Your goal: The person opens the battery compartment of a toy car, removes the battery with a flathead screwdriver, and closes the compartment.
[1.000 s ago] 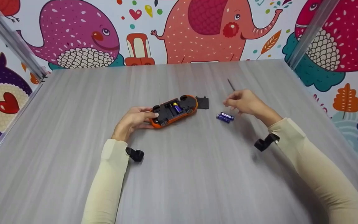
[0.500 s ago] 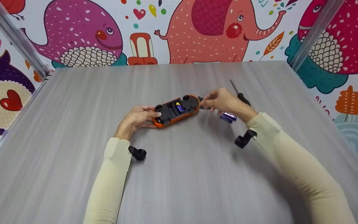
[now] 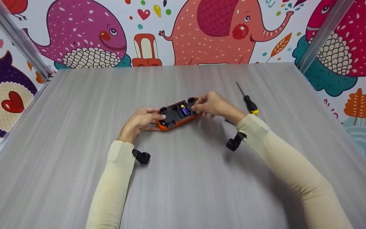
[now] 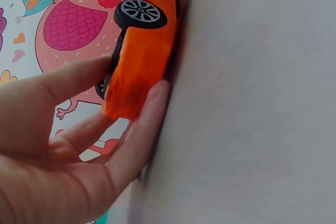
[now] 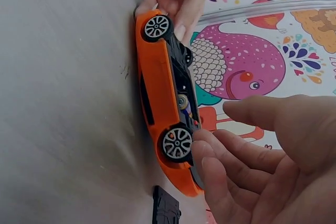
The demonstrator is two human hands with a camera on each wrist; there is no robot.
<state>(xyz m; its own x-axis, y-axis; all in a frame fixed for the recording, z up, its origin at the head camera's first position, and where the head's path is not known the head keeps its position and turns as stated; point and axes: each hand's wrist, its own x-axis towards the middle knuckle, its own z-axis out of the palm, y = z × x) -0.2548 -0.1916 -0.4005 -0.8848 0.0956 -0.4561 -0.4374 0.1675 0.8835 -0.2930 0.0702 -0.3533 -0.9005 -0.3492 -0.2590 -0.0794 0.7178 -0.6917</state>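
Observation:
An orange toy car (image 3: 178, 123) lies upside down on the table, its black underside and wheels facing up. My left hand (image 3: 138, 123) grips its left end, thumb on the underside and fingers at the body; the left wrist view shows this hold on the orange body (image 4: 139, 69). A purple and yellow battery (image 3: 185, 110) sits in the car's uncovered battery compartment. Over the car's right end is my right hand (image 3: 213, 104); in the right wrist view its thumb and fingers stand apart with nothing between them. A black battery cover (image 5: 166, 205) lies beyond that end.
A screwdriver (image 3: 249, 102) with a black and yellow handle lies to the right, behind my right forearm. Loose batteries (image 3: 229, 121) show only as a sliver by my right wrist. A wall with painted animals (image 3: 211, 41) closes the table's far edge.
My right hand has moved left from beside the loose batteries to the car's right end, uncovering the screwdriver and hiding the batteries and cover in the head view. My left hand keeps its grip.

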